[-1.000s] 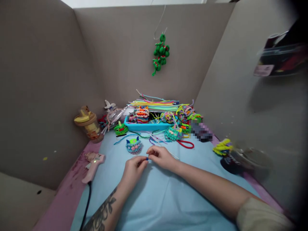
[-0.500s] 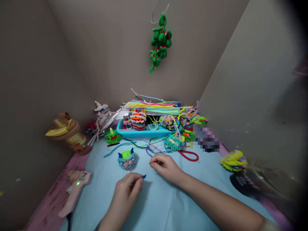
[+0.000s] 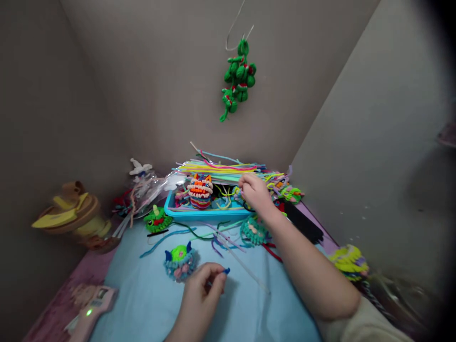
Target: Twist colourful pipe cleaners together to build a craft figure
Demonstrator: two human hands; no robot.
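My left hand (image 3: 204, 287) is low over the blue cloth (image 3: 142, 294), thumb and fingertips pinching a small dark blue piece of pipe cleaner (image 3: 226, 271). To its upper left sits a fuzzy blue pipe-cleaner figure (image 3: 180, 263) with a bright green top and two dark blue horns. My right hand (image 3: 254, 190) is over the right part of the light blue tray (image 3: 210, 215), fingers curled closed; whatever is in them is hidden. Behind it lies a pile of long coloured pipe cleaners (image 3: 217, 168). A striped orange figure (image 3: 200, 192) stands in the tray.
A teal figure (image 3: 254, 230) lies under my right forearm, loose strands (image 3: 167, 240) nearby. A green figure (image 3: 156, 219) sits left of the tray. A pink glue gun (image 3: 90, 311) with a lit green light lies lower left. Green figures (image 3: 240, 76) hang on the wall.
My right hand has moved from the cloth up and away to the tray. My left hand, still pinching the blue piece, appears slightly further right. A thin pale strand now shows on the cloth.
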